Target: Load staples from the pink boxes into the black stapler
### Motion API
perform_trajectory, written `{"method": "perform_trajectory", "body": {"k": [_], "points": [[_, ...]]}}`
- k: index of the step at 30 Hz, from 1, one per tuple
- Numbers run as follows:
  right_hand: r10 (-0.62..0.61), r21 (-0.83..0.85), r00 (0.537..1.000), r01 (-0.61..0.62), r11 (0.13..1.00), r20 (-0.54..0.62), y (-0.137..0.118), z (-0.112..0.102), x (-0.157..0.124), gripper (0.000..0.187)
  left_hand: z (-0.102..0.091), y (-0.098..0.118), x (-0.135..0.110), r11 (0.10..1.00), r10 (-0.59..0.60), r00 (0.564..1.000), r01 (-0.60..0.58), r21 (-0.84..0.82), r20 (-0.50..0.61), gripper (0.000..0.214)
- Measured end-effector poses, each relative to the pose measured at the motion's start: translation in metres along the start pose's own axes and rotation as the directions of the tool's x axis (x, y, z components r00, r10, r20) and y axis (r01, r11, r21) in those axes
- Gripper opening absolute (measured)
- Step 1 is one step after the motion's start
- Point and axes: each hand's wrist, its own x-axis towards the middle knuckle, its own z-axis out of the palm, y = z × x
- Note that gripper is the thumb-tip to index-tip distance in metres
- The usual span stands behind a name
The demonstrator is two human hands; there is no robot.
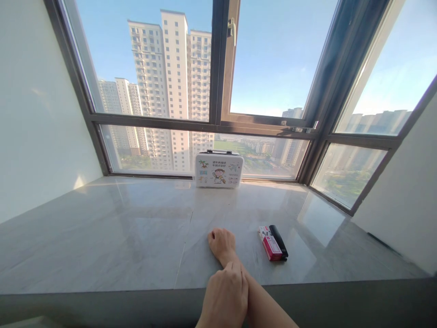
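My right hand [221, 243] is closed in a fist over the stone sill, its forearm reaching in from the lower right. I see nothing held in it. My left hand [225, 296] lies across the right wrist, fingers pressed together on it, the thumb hidden. To the right of the fist, a pink and white staples box [271, 246] lies on the sill. Against its right side is a black stapler [279, 241]. Neither hand touches these two.
A white cartoon-printed carry case [219, 171] with a black handle stands upright against the window at the back. The grey stone sill [136, 237] ends at a front edge near me. Dark window frames [153, 119] and white walls [30, 114] enclose it.
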Motion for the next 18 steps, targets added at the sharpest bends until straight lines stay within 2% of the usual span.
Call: {"method": "perform_trajectory", "body": {"k": [5,10,13,18], "points": [[0.013,-0.007,1.000,-0.013,1.000,0.008,-0.002,-0.003,-0.003,0.041,-0.010,0.007,-0.014,0.998,0.066,0.992,-0.064,-0.023,0.104,0.035],[0.017,-0.008,1.000,-0.017,1.000,0.005,-0.003,-0.004,-0.004,0.041,-0.018,0.014,-0.018,0.992,0.121,0.957,-0.110,-0.058,0.262,0.020],[0.011,-0.007,1.000,-0.011,1.000,0.000,-0.002,-0.002,-0.004,0.040,-0.013,0.004,-0.011,0.995,0.102,0.975,-0.100,-0.020,0.196,0.022],[0.004,-0.005,1.000,-0.004,1.000,-0.003,0.000,0.003,0.000,0.040,-0.004,-0.028,0.015,0.999,0.019,0.999,-0.021,0.049,0.044,0.026]]}}
